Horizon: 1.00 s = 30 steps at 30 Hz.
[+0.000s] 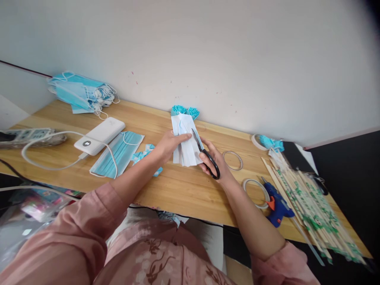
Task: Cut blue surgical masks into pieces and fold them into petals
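Observation:
A pleated piece of pale face-mask fabric [185,152] is held up over the table's middle. My left hand [173,144] grips it from the left, thumb lying across its front. In my right hand [215,158] are black-handled scissors [211,163], their blades pointing up and away along the fabric's right side. My right fingers also reach behind the fabric's right edge. Just beyond it lie two blue folded flowers [179,110], partly covered by the fabric. Small blue cut scraps [144,154] lie beside my left forearm.
Left on the wooden table [190,194] are a blue mask [118,152], a white power bank [99,135] with cable, a power strip [32,136] and a mask pile [80,93]. Rightward are tape rolls [233,160], a blue glue gun [277,204] and bagged wooden sticks [311,209].

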{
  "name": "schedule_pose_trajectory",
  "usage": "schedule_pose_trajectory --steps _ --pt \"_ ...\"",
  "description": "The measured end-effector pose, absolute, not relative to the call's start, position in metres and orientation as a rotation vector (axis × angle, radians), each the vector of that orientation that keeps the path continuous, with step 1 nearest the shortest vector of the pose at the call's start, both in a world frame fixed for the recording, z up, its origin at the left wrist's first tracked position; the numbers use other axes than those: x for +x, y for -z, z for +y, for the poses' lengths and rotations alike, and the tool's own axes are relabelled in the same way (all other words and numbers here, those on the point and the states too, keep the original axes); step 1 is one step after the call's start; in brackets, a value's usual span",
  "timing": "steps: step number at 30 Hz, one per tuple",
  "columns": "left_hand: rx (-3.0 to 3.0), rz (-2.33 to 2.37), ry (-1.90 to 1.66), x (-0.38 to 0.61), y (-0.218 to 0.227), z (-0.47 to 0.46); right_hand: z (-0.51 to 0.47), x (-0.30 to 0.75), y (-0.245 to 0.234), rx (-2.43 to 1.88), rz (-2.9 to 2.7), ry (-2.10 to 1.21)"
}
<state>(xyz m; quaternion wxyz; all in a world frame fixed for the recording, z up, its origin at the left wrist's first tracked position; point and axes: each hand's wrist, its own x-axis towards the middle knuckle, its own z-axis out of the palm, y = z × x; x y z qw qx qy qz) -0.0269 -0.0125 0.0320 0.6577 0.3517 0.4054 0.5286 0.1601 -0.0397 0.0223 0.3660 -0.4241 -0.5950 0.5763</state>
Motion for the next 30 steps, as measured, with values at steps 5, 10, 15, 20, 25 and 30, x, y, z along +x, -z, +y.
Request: schedule_pose_trajectory --steps 5,10,15,20,25,30 --pt "0.814 0.917 -1.203 -0.028 -0.027 -0.009 -0.039 0.16 -0.022 -1.09 -1.515 -1.485" --pt "0.809 0.91 -1.208 -0.028 -0.028 -0.01 -0.038 0.16 -0.02 -1.086 -1.499 -1.475" --pt "0.81 0.931 -1.197 -0.028 -0.032 -0.012 -0.039 0.158 -0.023 -1.127 -1.474 -1.47" --pt "0.812 0.94 -1.186 -0.028 -0.033 -0.013 -0.039 0.156 -0.025 -1.152 -1.468 -1.457" --pt "0.85 0.949 -1.2 -0.028 -0.034 -0.013 -0.04 0.156 -0.027 -1.189 -1.466 -1.436" --pt "0.901 0.899 -1.29 -0.031 -0.038 -0.011 -0.038 0.158 -0.021 -1.216 -1.519 -1.418"
